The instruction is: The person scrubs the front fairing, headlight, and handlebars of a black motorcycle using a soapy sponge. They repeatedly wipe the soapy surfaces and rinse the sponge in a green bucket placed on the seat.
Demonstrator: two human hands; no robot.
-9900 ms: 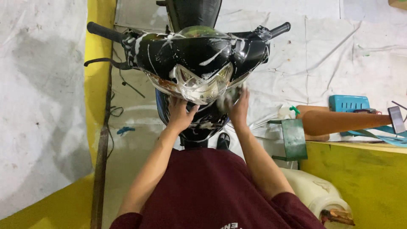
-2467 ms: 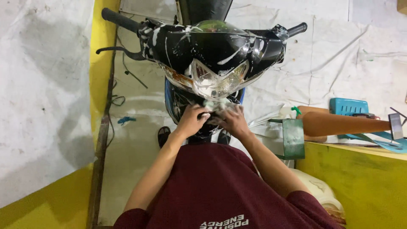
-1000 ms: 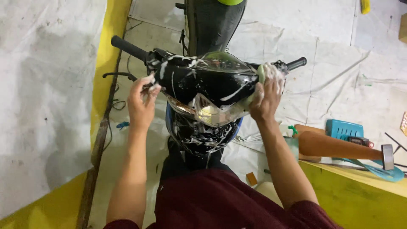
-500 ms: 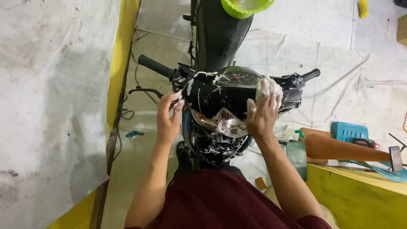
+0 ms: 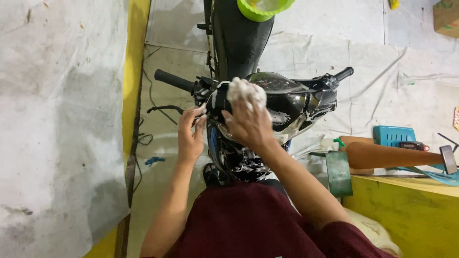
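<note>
A black motorcycle (image 5: 291, 102) streaked with white soap foam stands facing me, front cowl toward my chest. My right hand (image 5: 248, 125) presses a white soapy sponge (image 5: 245, 91) onto the left part of the cowl, just below the instrument cover. My left hand (image 5: 191, 134) rests foamy fingers against the cowl's left edge, under the left handlebar grip (image 5: 173, 80) and beside the brake lever (image 5: 165, 109). The right handlebar grip (image 5: 343, 73) sticks out free on the other side.
A lime-green bowl (image 5: 264, 7) sits on the black seat (image 5: 241, 40). A yellow counter (image 5: 406, 210) at lower right carries a blue box (image 5: 393, 135), a brown cylinder (image 5: 392, 155) and tools. A yellow kerb (image 5: 133, 71) runs along the wet floor at left.
My right hand with the sponge has slid from the cowl's right side to its left side. The left hand has dropped slightly lower. The view has shifted down the motorcycle.
</note>
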